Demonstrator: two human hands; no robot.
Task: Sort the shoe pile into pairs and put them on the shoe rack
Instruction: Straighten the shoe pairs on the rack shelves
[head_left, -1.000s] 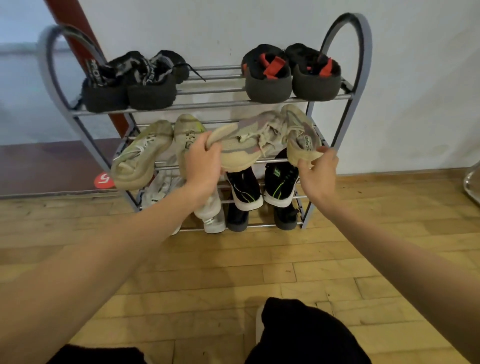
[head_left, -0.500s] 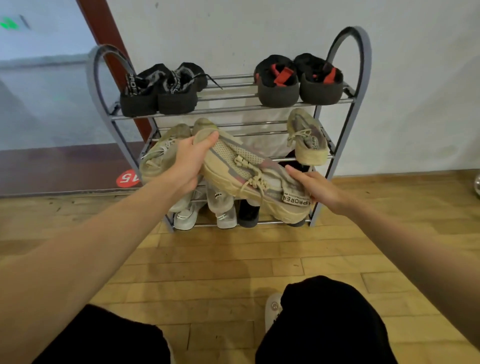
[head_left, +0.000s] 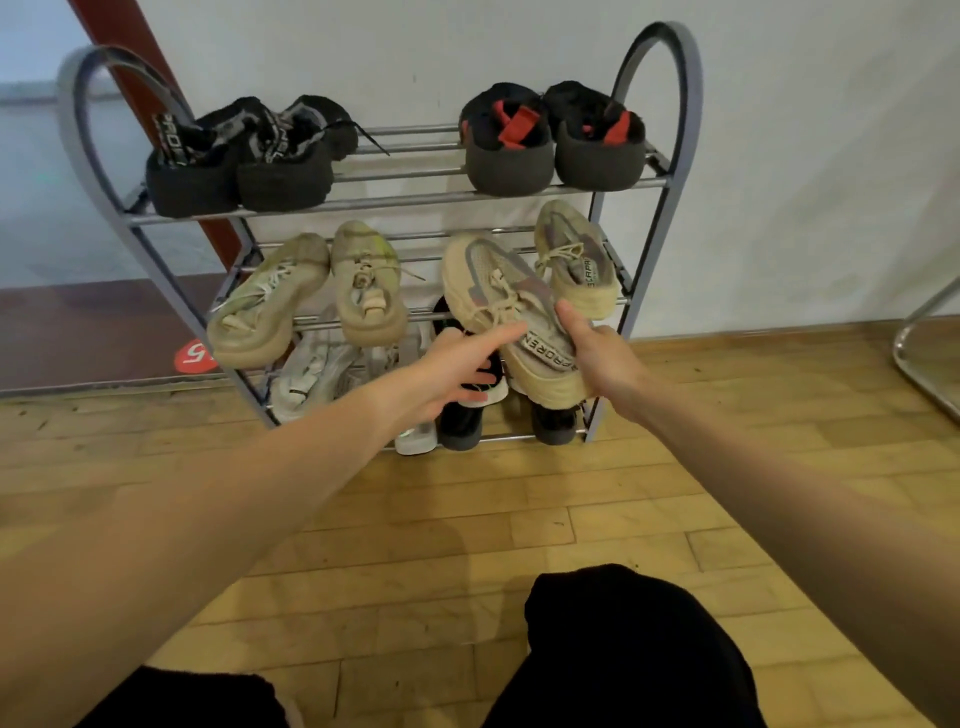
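Quick scan L to R. The grey metal three-tier shoe rack (head_left: 675, 67) stands vs the white wall (head_left: 805, 156) on the light wooden plank floor (head_left: 415, 519). Top tier: black knit sneakers w/ lettered tongues (head_left: 244, 161) at left, black slip-ons w/ red straps (head_left: 553, 140) at right. Middle tier, left: pale beige sneakers w/ a green tint (head_left: 311, 296), side by side. Bottom tier: white trainers (head_left: 317, 374), then black-and-white shoes w/ green marks (head_left: 467, 405), partly hidden behind the arms.

Now the action. The left hand (head_left: 452, 369) has let go: half a sec ago it gripped the toe of the beige mesh sneaker w/ grey-pink stripes (head_left: 509, 306); now its fingers are loose and released, index stretched toward the laces, maybe just brushing them, can't tell. The right hand (head_left: 602, 358) has taken over, thumb on the tongue and fingers wrapped under the heel, holding the shoe alone. The shoe itself has swung round: it lay crossways in front of the rack, now its toe points in over the middle tier, heel hanging off the front rail. Just beside it on the right sits its matching beige mesh twin (head_left: 576, 260).

Read: this pair is nearly home. Probably just a push inward to square it w/ its mate, and no loose shoes show on the floor.
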